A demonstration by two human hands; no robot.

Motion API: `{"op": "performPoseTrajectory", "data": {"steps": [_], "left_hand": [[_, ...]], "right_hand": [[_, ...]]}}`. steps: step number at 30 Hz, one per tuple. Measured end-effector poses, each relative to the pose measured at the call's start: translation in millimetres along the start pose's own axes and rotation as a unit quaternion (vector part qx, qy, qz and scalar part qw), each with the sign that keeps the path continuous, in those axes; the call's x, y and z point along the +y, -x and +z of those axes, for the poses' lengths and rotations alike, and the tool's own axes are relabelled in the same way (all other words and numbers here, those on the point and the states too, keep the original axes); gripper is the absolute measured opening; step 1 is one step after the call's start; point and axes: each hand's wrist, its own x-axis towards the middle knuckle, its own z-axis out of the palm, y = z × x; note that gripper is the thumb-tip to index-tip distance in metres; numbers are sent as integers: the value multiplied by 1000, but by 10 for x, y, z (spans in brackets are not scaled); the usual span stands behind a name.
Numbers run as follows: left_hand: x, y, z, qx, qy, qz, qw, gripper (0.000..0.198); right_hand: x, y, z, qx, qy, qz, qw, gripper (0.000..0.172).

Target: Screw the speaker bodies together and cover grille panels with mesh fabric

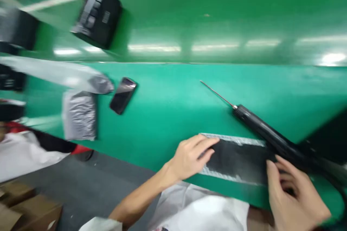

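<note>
A flat black piece (238, 158) with pale, ragged strips along its two long edges lies on the green table near its front edge. My left hand (193, 153) grips its left end, fingers on top. At the right end, my right hand (294, 191) has its fingers curled in and touches the piece; what lies between thumb and fingers is hidden. Just behind the piece rests a black electric screwdriver (260, 126), its long thin bit pointing to the back left.
A phone (123, 95) lies left of centre, beside bagged items (80, 115). A black device (99, 14) stands at the back left. Another person's white sleeve (27, 155) shows at the left edge, above cardboard boxes (32, 205). A dark object (328, 137) is at the right.
</note>
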Motion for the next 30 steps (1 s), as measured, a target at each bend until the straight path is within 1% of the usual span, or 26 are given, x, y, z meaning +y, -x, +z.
{"op": "performPoseTrajectory", "data": {"steps": [2,4,7,10,15,24,30], "left_hand": [[-8,-23,-38,-1,11,6,1000,34],[-41,-41,-39,-6,5,13,1000,38],[-80,-54,-16,-10,-20,38,999,39],[-72,-57,-7,-1,-35,51,998,37],[-60,-52,-4,5,-53,45,998,34],[-68,-16,3,6,-78,42,996,29],[-98,-28,12,7,-85,51,995,26]], "right_hand": [[-214,-11,-5,7,-13,-22,1000,23],[-281,-27,18,1,-25,-39,999,19],[-254,-39,25,-6,-21,-46,999,18],[-246,-39,8,-1,-18,-56,998,18],[-280,-41,14,-2,-28,-49,998,22],[-310,-58,5,8,-31,-62,998,22],[-284,-59,75,11,-34,-58,998,24]]}}
